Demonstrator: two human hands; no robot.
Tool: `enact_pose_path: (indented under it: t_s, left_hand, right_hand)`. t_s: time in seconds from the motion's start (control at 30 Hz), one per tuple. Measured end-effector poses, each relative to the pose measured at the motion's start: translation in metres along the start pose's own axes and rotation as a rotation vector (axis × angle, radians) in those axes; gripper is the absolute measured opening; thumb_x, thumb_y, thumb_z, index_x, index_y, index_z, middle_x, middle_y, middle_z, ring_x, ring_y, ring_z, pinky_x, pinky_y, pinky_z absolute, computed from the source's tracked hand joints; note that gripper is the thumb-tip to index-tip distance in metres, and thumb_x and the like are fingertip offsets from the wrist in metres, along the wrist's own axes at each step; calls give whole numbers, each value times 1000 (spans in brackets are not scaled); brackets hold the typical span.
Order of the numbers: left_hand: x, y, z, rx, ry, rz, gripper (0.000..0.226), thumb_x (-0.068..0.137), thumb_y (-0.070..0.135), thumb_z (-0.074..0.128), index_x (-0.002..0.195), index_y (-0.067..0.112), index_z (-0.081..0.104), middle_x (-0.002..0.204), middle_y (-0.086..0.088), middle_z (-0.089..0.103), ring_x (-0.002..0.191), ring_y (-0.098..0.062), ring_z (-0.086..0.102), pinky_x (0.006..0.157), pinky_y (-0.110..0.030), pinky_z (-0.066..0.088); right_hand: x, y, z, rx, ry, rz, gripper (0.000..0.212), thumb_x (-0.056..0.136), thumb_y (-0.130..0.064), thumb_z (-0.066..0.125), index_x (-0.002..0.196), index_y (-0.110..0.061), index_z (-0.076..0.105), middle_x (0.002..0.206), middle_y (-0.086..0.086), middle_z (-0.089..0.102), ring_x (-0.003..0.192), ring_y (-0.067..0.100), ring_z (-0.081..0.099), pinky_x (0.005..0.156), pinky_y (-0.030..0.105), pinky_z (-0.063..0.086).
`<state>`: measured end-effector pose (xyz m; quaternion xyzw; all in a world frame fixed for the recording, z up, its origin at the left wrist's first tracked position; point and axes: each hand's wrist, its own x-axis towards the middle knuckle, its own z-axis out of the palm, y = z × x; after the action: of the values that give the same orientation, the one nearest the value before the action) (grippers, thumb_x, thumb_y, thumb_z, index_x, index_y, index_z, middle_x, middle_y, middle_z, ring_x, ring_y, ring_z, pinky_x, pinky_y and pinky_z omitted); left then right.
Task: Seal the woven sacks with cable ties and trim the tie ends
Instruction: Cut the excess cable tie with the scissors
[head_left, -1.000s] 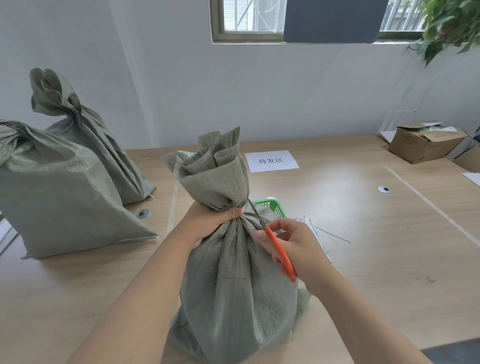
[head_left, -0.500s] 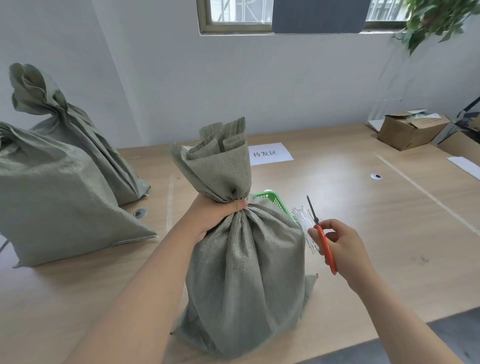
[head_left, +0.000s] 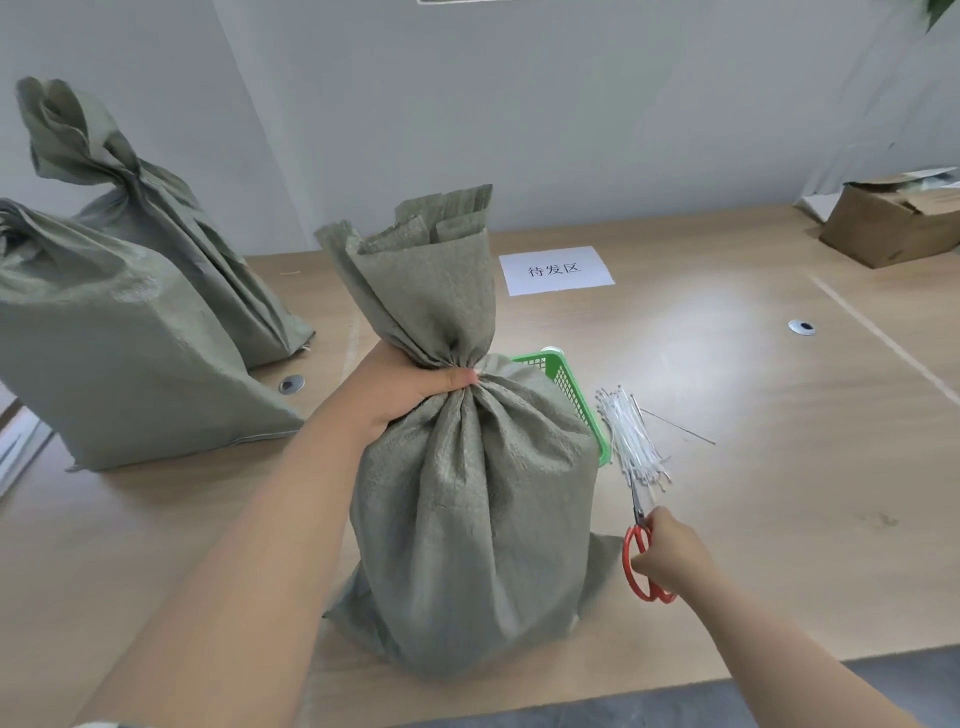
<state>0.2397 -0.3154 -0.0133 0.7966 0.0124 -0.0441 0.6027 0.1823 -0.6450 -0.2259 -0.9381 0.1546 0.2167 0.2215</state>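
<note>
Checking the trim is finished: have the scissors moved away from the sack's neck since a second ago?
Yes. The scissors went from the sack neck down to the table, just below the cable ties, in the right hand.

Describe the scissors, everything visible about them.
The scissors have red loop handles, plastic by the look, and slim grey metal blades that look closed. The right hand holds them by the handles, low over the table beside the sack, blades pointing away toward the bundle of white cable ties, the tip at the bundle's near end.
</note>
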Motion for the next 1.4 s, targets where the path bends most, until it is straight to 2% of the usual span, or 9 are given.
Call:
enact_pose_path:
  t_s: [0.1, 0.17, 0.3, 0.6, 0.7, 0.8, 1.17, 1.27, 1.4]
  left_hand:
    - [1, 1, 5, 17, 7, 29, 67, 61, 35, 95, 120, 16, 71, 117, 4, 75, 115, -14, 68, 106, -45, 50]
    - [1, 1, 7, 29, 10, 36, 63, 66, 30, 94, 122, 15, 70, 118, 5, 74, 116, -13, 67, 106, -44, 49]
    - [2, 1, 11, 32, 18, 26, 55, 72, 20, 91, 122, 14, 69, 117, 7, 75, 114, -8, 67, 107, -40, 49]
    - [7, 0, 11, 40, 2, 44, 53, 75, 13, 88, 124, 12, 68, 119, 6, 74, 117, -8, 66, 109, -40, 48]
    - [9, -1, 9, 35, -1, 50, 57, 75, 14, 88, 127, 13, 66, 122, 6, 73, 119, -8, 64, 110, -41, 46]
    - [12, -2, 8, 31, -5, 48, 60, 75, 14, 88, 130, 13, 64, 124, 7, 72, 120, -7, 63, 111, -40, 45]
    - [15, -4, 6, 2, -7, 0, 60, 74, 15, 87, 130, 11, 64, 123, 5, 72, 119, -8, 64, 111, -40, 45]
    - [14, -3, 4, -10, -2, -6, 63, 72, 17, 87, 130, 11, 63, 123, 5, 72, 119, -9, 64, 110, -39, 45]
    - [10, -1, 1, -26, 12, -16, 56, 75, 11, 85, 127, 11, 65, 118, 6, 74, 113, -6, 67, 108, -36, 48]
  right_hand:
    - [15, 17, 11, -107, -39, 13, 33, 78, -16, 65, 105, -15, 45, 89, 3, 58, 85, 25, 61, 65, 32, 49]
    - [20, 24, 18, -146, -55, 5, 33, 78, -17, 64, 105, -14, 45, 92, 3, 59, 87, 25, 60, 68, 32, 48]
    - [24, 33, 29, -167, -68, -25, 27, 83, -24, 64, 99, -17, 44, 91, 1, 56, 83, 22, 53, 67, 29, 42]
    - [29, 39, 51, -162, -2, -51, 15, 90, -31, 51, 93, -20, 41, 99, 4, 64, 89, 26, 61, 68, 29, 41]
    - [30, 39, 56, -172, -8, -30, 12, 89, -28, 52, 93, -19, 44, 90, 2, 57, 87, 26, 60, 68, 28, 41]
    - [32, 39, 61, -173, -8, -24, 8, 89, -23, 50, 93, -21, 44, 100, 5, 65, 95, 27, 64, 68, 28, 42]
    - [38, 38, 62, -225, -52, -13, 20, 87, -22, 58, 95, -20, 39, 108, 5, 64, 103, 27, 63, 69, 28, 39]
    - [38, 32, 51, -228, 34, -23, 13, 90, -23, 54, 99, -17, 47, 110, 9, 64, 104, 30, 61, 76, 33, 48]
    - [41, -7, 5, 33, 231, -67, 38, 88, -20, 62, 125, -15, 57, 115, 12, 64, 109, 30, 59, 87, 37, 49]
